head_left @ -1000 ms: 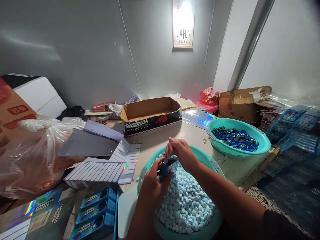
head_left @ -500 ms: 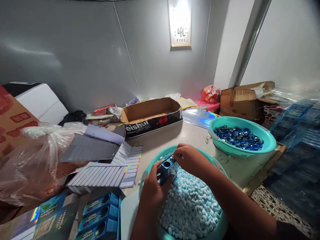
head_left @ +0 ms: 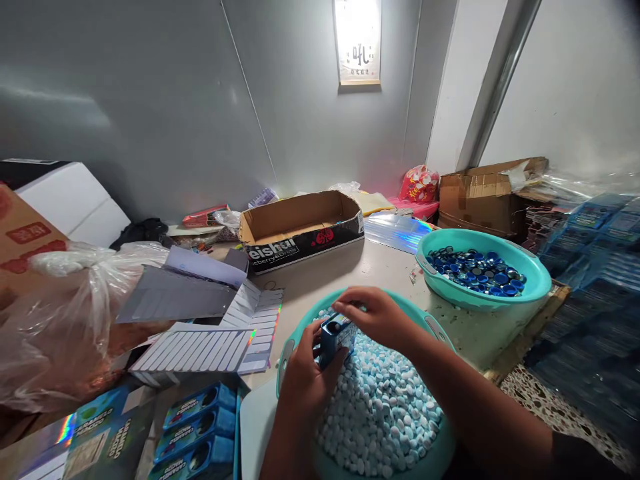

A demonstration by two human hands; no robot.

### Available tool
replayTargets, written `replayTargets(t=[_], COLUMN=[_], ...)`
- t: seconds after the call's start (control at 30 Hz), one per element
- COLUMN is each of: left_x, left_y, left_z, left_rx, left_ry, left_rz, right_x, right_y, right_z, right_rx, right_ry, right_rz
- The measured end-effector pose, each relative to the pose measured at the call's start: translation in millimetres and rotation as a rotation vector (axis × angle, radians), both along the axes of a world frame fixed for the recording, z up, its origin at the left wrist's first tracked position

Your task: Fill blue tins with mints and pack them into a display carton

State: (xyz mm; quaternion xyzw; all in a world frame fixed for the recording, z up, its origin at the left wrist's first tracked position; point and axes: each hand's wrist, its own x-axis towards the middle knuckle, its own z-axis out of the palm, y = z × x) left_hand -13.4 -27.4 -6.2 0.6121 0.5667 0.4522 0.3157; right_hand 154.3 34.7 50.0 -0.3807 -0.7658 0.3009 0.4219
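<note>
My left hand (head_left: 305,380) grips a small blue box (head_left: 334,337) with a round hole in its top, held upright over a teal basin (head_left: 434,327). The basin is heaped with small white and pale blue candies (head_left: 380,413). Over the top of the box my right hand (head_left: 373,315) has its fingers curled and pinched together; what they hold is hidden. A second teal basin (head_left: 530,293) to the right holds several dark blue caps (head_left: 475,270).
An open cardboard tray (head_left: 300,230) lies behind the basins. White folded card sheets (head_left: 200,347) and a clear plastic bag (head_left: 65,320) are at the left. Filled blue boxes (head_left: 195,427) stand at the front left. Blue packs (head_left: 590,267) pile up at the right.
My right hand has come down from above the box to rest over its top opening. The left hand keeps its grip on the box, which sits slightly lower.
</note>
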Motion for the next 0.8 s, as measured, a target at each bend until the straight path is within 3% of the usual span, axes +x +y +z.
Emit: replayTargets(t=[0.1,0.3,0.5,0.6,0.67,0.73,0.8], left_x=[-0.5,-1.0,0.2,1.3,1.7,1.6,0.7], left_y=[0.6,-0.4,-0.9,-1.2,-1.6,-1.6,-1.1], left_z=[-0.3,1.7,2.4,3.3,4.3,5.1,4.8], left_rx=[-0.02,-0.065,-0.013,-0.007,-0.01,-0.011,-0.005], left_ry=[-0.019,-0.034,-0.051,-0.06,-0.058,-0.069,-0.102], left_rz=[0.006,0.018,0.001,-0.016,-0.01,0.008,0.033], right_x=[6.8,8.2,-5.1,-8.2,-3.9,6.0,18.9], right_y=[8.7,3.5,-11.4,-8.6,-1.8,4.3,3.4], right_z=[-4.9,-0.8,-0.2,-3.4,-4.2,-6.0,-11.2], right_rx=[0.063,0.024,0.042,0.041,0.017,-0.043,-0.129], right_ry=[-0.128,-0.397,-0.233,-0.081,-0.038,-0.137,-0.379], right_rz=[-0.13,-0.141,-0.037,0.066,0.036,-0.069,-0.138])
